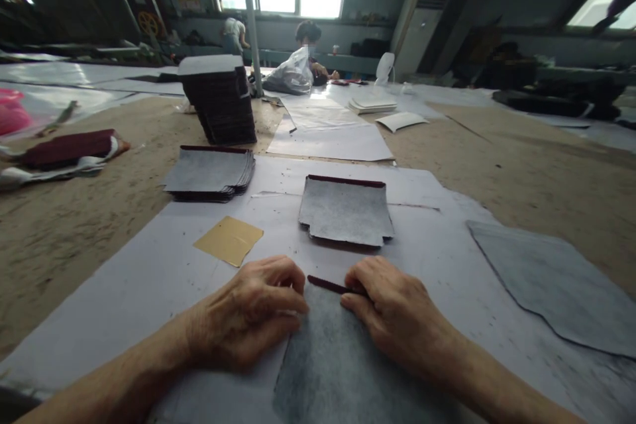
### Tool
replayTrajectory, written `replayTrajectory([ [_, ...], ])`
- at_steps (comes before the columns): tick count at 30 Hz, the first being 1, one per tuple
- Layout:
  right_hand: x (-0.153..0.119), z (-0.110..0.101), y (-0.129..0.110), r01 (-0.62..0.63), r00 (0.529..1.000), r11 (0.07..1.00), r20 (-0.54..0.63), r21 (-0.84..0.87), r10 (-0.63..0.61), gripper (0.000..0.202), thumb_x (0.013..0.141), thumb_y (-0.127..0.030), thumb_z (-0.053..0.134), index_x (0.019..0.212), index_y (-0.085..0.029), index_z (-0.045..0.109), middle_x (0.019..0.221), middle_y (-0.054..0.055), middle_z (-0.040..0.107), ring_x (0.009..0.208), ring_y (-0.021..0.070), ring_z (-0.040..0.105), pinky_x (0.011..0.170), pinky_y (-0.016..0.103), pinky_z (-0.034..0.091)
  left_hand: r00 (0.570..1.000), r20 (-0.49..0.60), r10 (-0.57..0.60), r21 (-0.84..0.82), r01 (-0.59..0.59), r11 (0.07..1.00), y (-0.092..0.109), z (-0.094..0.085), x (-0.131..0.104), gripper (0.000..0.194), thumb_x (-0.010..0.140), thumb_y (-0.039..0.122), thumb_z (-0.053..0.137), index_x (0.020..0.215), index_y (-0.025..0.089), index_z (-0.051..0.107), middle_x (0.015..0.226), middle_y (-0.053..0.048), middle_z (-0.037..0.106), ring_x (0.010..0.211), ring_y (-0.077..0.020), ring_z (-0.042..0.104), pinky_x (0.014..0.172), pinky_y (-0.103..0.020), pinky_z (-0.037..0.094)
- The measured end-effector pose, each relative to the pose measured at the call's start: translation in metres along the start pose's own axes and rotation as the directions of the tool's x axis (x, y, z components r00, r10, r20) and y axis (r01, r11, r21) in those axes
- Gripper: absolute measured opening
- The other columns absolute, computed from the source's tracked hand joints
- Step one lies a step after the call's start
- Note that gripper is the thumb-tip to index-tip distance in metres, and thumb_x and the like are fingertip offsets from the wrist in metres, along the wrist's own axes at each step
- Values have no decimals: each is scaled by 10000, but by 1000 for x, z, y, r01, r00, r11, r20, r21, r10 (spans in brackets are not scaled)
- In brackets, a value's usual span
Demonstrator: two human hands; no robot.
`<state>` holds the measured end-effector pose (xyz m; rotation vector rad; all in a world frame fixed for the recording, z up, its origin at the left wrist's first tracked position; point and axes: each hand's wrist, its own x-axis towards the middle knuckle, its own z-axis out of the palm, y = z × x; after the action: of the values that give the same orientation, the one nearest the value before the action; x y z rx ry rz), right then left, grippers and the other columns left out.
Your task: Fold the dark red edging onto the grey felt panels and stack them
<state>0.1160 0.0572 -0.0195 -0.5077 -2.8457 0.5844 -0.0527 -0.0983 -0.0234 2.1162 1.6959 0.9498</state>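
Observation:
A grey-backed sheet of material (338, 358) lies in front of me, with a dark maroon strip (325, 284) folded along its far edge. My right hand (387, 301) is closed on that strip, thumb on the near side and fingers over the fold. My left hand (258, 315) has curled fingers and thumb pinched at the sheet's far left corner; the exact contact is partly hidden. Just beyond the hands rests a small pile of cut pieces (346, 209) with a maroon far edge and notched near corners. Left of it is a tan square card (229, 240).
A stack of similar pieces (209, 171) stands at the left, before a tall dark stack (218, 103). Another grey sheet (561, 288) lies right. White paper (328, 136), a plastic bag (291, 73) and maroon cloth (69, 148) are farther off. Two people are in the background.

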Motion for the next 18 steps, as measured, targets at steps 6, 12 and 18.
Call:
replayTrajectory([
  [6, -4, 10, -27, 127, 991, 992, -49, -23, -128, 81, 690, -70, 552, 710, -144, 527, 753, 52, 581, 705, 170, 503, 613, 282, 368, 998, -50, 28, 118, -22, 993, -10, 6, 1, 283, 874, 206, 454, 1151, 232, 500, 979, -52, 569, 889, -163, 535, 777, -289, 451],
  [12, 2, 16, -22, 178, 981, 971, -43, -162, -187, 104, 760, -135, 482, 715, -162, 572, 694, 36, 616, 623, 152, 544, 541, 254, 322, 991, -107, 75, 183, -55, 982, -16, 8, -2, 167, 880, 152, 390, 812, 179, 540, 694, -14, 547, 652, -121, 528, 606, -219, 410],
  [18, -25, -12, 6, 40, 999, 997, -31, -73, -42, 208, 775, -168, 492, 568, -163, 511, 631, 1, 612, 591, 99, 558, 550, 191, 339, 975, -204, 93, 218, -47, 975, -12, 6, -2, 194, 881, 188, 383, 752, 188, 529, 646, -10, 534, 616, -120, 518, 584, -209, 423],
])
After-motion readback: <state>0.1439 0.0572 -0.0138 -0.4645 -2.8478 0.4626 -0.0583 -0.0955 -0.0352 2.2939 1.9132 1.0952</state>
